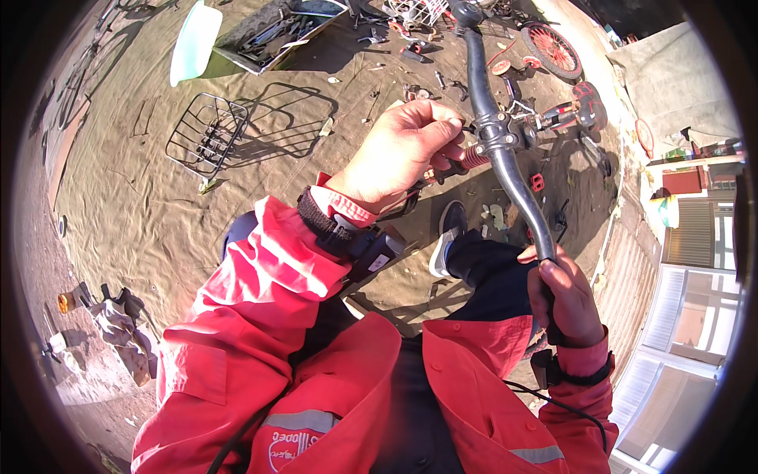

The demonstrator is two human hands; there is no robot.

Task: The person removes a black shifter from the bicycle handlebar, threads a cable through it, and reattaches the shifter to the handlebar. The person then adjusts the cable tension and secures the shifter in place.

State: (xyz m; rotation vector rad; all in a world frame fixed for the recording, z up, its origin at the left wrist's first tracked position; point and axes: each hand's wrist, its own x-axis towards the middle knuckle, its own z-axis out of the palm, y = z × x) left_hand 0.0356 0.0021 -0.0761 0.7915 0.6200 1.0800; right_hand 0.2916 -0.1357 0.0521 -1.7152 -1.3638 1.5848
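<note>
Grasping bicycle handlebar with right grip, partly hiding its near end. Holding left grip curled beside stem clamp; cannot tell whether around anything.

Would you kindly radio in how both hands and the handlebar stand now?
Right hand gripping near end of black handlebar. Left hand beside stem clamp, fingers pinched, anything held unclear. No obstruction seen at either hand; red-spoked wheel beyond.

A red long-sleeved fabric jacket with grey reflective bands lies open over a dark top; black wrist straps, a thin black cable, dark navy trousers, a grey white-soled shoe.
</note>
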